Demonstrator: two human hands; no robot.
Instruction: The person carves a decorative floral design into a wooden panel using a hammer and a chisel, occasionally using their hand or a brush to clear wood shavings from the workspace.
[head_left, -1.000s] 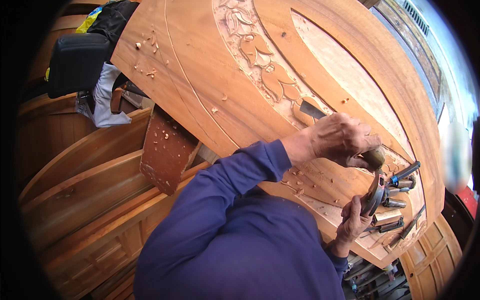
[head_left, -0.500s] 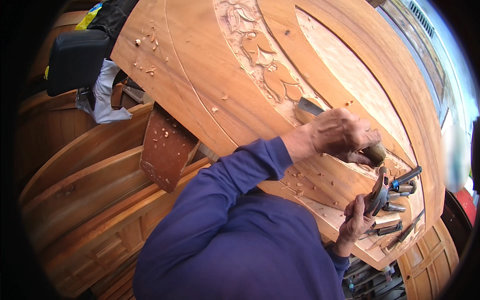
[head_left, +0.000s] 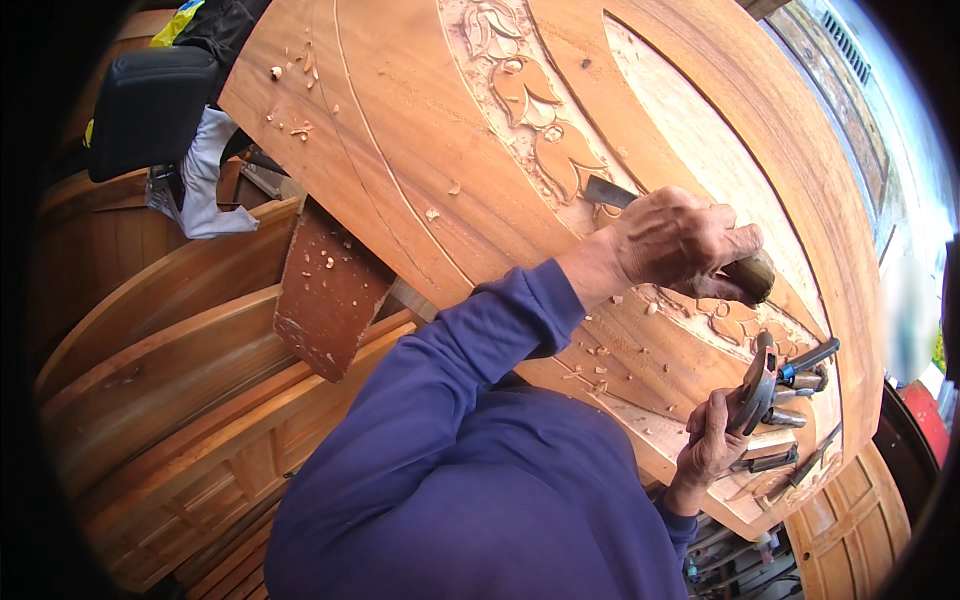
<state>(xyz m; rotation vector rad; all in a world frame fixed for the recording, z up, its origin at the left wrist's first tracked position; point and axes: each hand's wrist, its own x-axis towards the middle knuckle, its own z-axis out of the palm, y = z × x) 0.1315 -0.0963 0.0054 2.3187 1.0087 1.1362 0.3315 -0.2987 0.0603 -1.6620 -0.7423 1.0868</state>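
Note:
My left hand (head_left: 680, 250) is closed round the rounded handle (head_left: 748, 278) of a flat chisel (head_left: 607, 192), whose steel blade lies over the carved leaf-and-flower band (head_left: 530, 92) of a large wooden panel (head_left: 400, 130). Lower right, my right hand (head_left: 708, 450) grips a dark curved tool (head_left: 755, 385), its far end below the chisel handle and apart from it. Beside that tool lie several other hand tools (head_left: 786, 417), some metal, one with a blue part. Curled wood shavings (head_left: 305, 130) are scattered over the panel.
Several curved wooden boards (head_left: 160, 360) stand at the left, beside a reddish-brown board (head_left: 325, 300). A black padded seat (head_left: 150, 105) with a pale cloth (head_left: 205, 200) is at upper left. Another panelled door (head_left: 850, 530) and metal items (head_left: 730, 560) lie beyond the lower right edge.
My left hand has moved up and slightly left with the chisel, away from the dark tool. My right hand has shifted slightly since a second ago and still grips that tool.

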